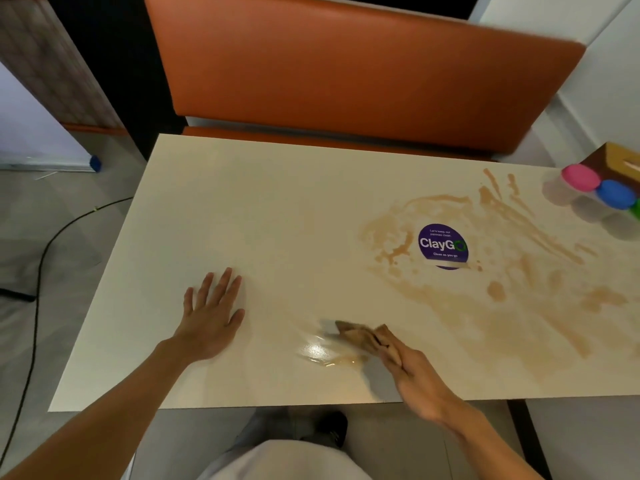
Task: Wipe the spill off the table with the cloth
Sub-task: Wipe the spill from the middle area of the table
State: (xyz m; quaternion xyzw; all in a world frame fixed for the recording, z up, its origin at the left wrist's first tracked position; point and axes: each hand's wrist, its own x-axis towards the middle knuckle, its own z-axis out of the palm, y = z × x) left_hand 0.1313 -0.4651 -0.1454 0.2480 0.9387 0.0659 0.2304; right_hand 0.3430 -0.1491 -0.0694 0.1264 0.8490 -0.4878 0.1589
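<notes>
The right hand (417, 377) grips the cloth (360, 336); the spill (502, 289) stretches forward-right of it. The left hand (211, 320), spread flat, lies farther away.

One table (225, 202), one brown spill (502, 306), one cloth (360, 336). Two hands: left hand (211, 317), right hand (415, 379). One purple ClayGo sticker (442, 245), one orange seat back (346, 74), one brown box (620, 161), one black cable (38, 271). Three coloured lids: pink lid (580, 177), blue lid (616, 193), green lid (636, 207).

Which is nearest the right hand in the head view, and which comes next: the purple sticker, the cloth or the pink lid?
1. cloth, held in the right hand, near table edge.
2. purple sticker, farther in, mid-table.
3. pink lid, far right corner.
</notes>
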